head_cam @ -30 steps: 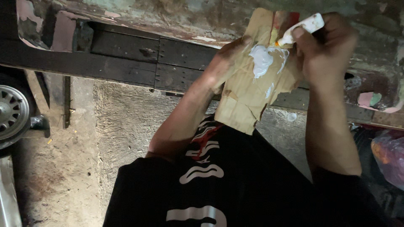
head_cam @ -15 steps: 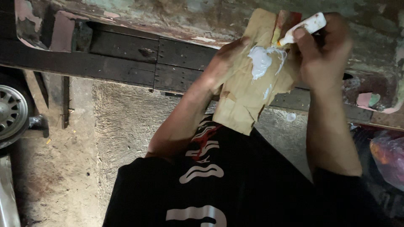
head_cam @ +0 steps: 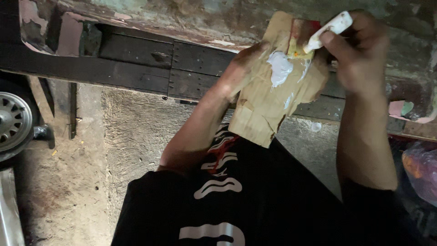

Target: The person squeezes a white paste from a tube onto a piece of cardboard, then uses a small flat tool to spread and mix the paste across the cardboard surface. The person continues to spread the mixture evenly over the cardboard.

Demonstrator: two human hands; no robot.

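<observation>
Brown cardboard (head_cam: pixel 266 98), torn and creased, is the piece everything else sits around. The left hand (head_cam: pixel 243 68) grips its left edge, fingers closed on the card and holding it up in front of the dark beam (head_cam: pixel 136 68). A blob of white paste (head_cam: pixel 278 67) lies on the upper part of the cardboard, with thinner smears just right of it. The right hand (head_cam: pixel 359 50) is above the cardboard's upper right corner, fingers clamped around a small white tube (head_cam: pixel 328 30) whose tip points down at the paste, close to a yellow spot on the card. Below the cardboard is the person's black shirt (head_cam: pixel 273 200) with white lettering. Far left of the cardboard, a wheel (head_cam: pixel 13 120) rests on the rough concrete floor (head_cam: pixel 132 136).
</observation>
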